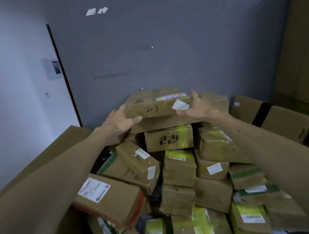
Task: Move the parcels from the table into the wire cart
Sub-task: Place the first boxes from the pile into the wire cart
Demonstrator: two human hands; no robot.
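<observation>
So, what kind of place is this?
Probably a parcel storeroom or sorting room. A heap of taped parcels with shipping labels fills the view. The left hand and right hand grip a box marked 2-3 on top, and large cartons stand against the bare wall.

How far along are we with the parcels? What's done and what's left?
Done: cannot tell; neither a wire cart nor a table top shows in this view. In hand: the left hand and right hand grip the ends of the box marked 2-3, on top of the heap. Left: many taped parcels lie heaped below it; whether they await moving or are already loaded is unclear.
</observation>
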